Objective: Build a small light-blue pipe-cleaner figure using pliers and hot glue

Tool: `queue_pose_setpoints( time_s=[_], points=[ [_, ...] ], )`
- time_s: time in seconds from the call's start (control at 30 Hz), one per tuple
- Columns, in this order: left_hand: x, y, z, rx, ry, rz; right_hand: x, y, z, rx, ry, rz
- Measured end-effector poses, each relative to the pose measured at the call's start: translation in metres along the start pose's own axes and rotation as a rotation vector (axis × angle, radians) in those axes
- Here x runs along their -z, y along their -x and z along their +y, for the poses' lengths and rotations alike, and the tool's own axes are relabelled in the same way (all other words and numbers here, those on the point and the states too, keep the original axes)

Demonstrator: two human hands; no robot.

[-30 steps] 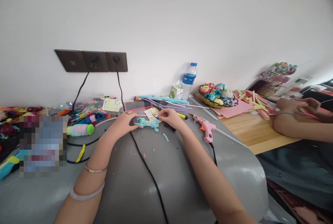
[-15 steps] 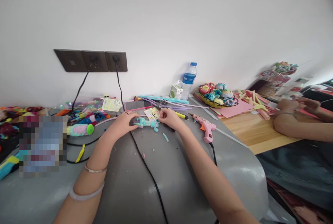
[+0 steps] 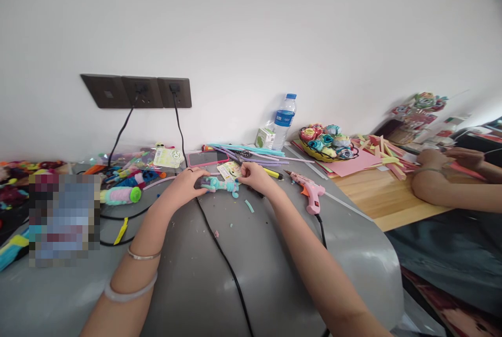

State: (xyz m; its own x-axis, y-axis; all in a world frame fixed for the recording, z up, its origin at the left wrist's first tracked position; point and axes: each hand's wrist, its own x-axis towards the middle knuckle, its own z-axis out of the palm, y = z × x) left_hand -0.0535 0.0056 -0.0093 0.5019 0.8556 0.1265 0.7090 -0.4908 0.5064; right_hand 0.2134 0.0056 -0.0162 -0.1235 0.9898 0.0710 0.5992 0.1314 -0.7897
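Note:
My left hand (image 3: 191, 183) is closed around the left end of a small fuzzy pipe-cleaner figure (image 3: 219, 184) in turquoise and lilac, which lies sideways just over the grey table. At the figure's right end, my right hand (image 3: 254, 176) is pinched shut; whatever its fingertips hold is too small to make out. Just behind the figure lies a printed card (image 3: 228, 171). A short turquoise pipe-cleaner piece (image 3: 249, 206) rests in front of my right hand.
To the right lies a pink glue gun (image 3: 311, 193). Behind are a phone (image 3: 207, 158), pipe cleaners (image 3: 251, 150), a water bottle (image 3: 284, 121) and a basket of paper flowers (image 3: 329, 143). A black cable (image 3: 223, 256) crosses the table. Another person's arm (image 3: 443, 188) rests at far right.
Almost nothing differs. My right fingertips have shifted very slightly at the figure's right end, while my left hand keeps its hold.

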Motion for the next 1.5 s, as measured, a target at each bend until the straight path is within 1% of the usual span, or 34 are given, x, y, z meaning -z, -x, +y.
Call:
queue_pose_setpoints(
  time_s=[0.27,0.47,0.73,1.0,1.13,1.3,1.5],
  points=[
    [0.0016,-0.0004,0.0032,0.021,-0.008,-0.014,0.0039,0.0024,0.0013,-0.012,-0.013,-0.052],
    [0.0018,0.0005,0.0032,0.022,-0.004,-0.021,0.0014,-0.0016,0.0001,-0.003,0.026,-0.024],
    [0.0003,-0.0007,-0.001,0.021,-0.004,-0.023,0.0049,-0.0027,0.0018,-0.015,-0.007,-0.047],
    [-0.0005,0.0008,-0.001,-0.004,0.014,0.018,0.0007,-0.0027,0.0013,-0.024,0.014,-0.026],
    [-0.0022,0.0013,-0.0032,-0.012,0.024,0.043,0.0022,-0.0022,0.0025,-0.019,-0.007,-0.028],
    [-0.0024,0.0008,-0.0047,0.001,0.012,0.023,0.0046,-0.0023,0.0037,-0.02,-0.015,-0.04],
    [-0.0017,0.0003,-0.0033,-0.002,0.006,0.014,0.0027,-0.0014,0.0006,-0.029,0.025,-0.033]
  ],
)
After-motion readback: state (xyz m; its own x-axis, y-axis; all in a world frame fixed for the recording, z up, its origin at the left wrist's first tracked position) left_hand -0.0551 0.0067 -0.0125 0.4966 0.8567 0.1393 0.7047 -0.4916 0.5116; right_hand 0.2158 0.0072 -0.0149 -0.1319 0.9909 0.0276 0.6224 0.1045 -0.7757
